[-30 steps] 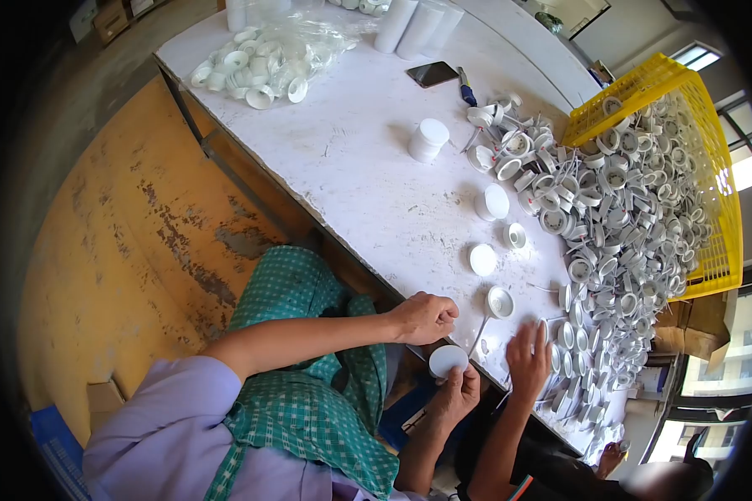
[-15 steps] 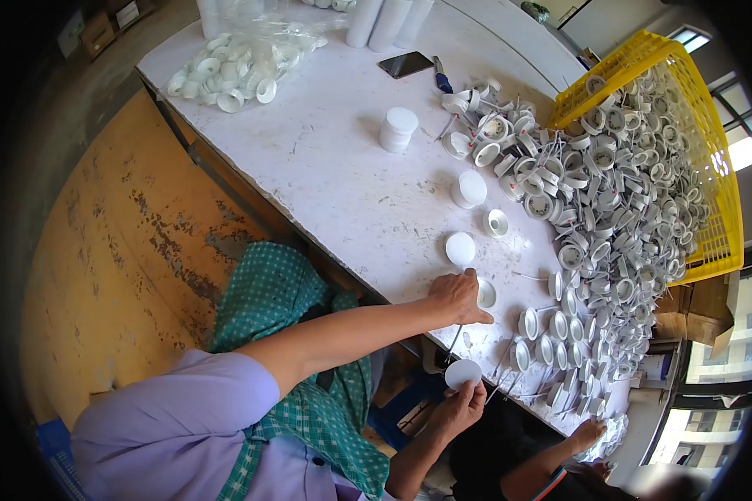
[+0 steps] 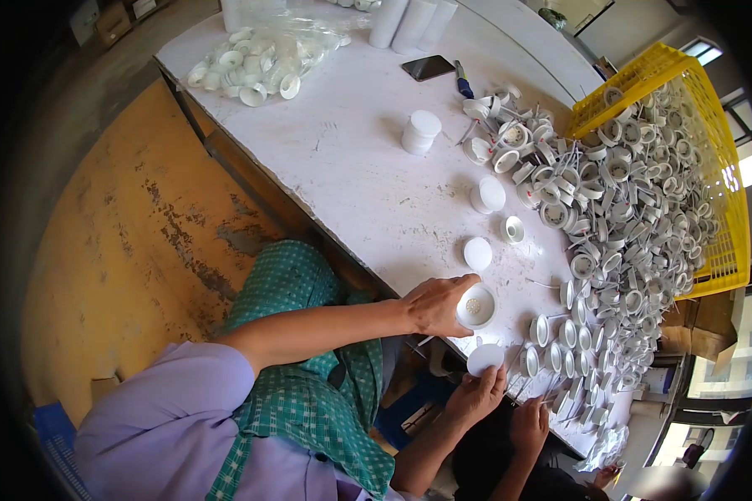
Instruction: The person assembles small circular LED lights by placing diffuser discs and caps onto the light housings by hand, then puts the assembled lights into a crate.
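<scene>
My left hand (image 3: 440, 306) is closed around the rim of a white downlight housing (image 3: 476, 306), a round cup with small yellowish dots on its inner floor. Its open side faces up toward me. Just below it, my right hand (image 3: 476, 396) pinches a thin white disc (image 3: 485, 360) by its edge, close to the housing but apart from it. A short stack of white discs (image 3: 477, 253) lies on the table above my left hand, with another stack (image 3: 488, 194) farther up. Between these stacks and the pile sits a single small housing (image 3: 513, 229).
A yellow crate (image 3: 734, 225) lies tipped with a heap of wired housings (image 3: 622, 192) spilling out. Housings (image 3: 551, 355) stand in rows to the right. A bag of white cups (image 3: 251, 67), a phone (image 3: 428, 68) and a knife (image 3: 463, 81) lie farther back. A co-worker's hand (image 3: 529, 426) is near my right hand.
My left hand has taken hold of a housing and brought it nearer the disc, its inside now showing. The co-worker's hand has moved left, toward mine. The view has shifted slightly.
</scene>
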Demonstrator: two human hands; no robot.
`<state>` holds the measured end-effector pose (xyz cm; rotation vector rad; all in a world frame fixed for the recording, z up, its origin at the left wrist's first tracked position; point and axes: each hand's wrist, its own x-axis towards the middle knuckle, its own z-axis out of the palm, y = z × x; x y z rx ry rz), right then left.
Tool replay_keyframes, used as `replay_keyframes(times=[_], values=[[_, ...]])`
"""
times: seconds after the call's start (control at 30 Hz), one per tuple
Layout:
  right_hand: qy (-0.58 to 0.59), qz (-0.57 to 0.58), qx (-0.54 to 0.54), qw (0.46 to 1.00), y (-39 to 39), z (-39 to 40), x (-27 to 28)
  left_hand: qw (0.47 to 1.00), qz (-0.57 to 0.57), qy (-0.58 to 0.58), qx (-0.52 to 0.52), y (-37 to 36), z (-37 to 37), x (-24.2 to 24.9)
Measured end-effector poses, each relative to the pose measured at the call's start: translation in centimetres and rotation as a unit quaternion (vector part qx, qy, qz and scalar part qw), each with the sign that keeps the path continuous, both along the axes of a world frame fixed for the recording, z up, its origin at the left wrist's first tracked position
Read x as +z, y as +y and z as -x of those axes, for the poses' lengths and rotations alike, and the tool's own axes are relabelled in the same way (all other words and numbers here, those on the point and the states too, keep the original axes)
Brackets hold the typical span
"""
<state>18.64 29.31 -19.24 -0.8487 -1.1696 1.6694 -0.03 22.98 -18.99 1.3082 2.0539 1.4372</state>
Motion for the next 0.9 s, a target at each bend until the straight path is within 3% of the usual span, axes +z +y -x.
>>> replay_keyframes(times=[0.03, 0.37, 0.6, 0.9], values=[[0.000, 0.002, 0.007, 1.000, -0.3, 0.6, -0.3, 0.998, -0.053, -0.017, -0.006, -1.4, 0.1, 0.3], [0.023, 0.061, 0.152, 0.986, -5.9, 7.0, -0.5, 0.993, -0.062, -0.099, 0.034, -11.0, 0.7, 1.6], [-0.026, 0.076, 0.166, 0.983, -8.4, 8.5, 0.1, 0.988, -0.046, -0.142, 0.039, -12.8, 0.8, 1.2], [-0.003, 0.079, 0.198, 0.977, -8.6, 8.9, -1.4, 0.978, -0.052, -0.199, 0.047, -13.4, 0.9, 0.7]])
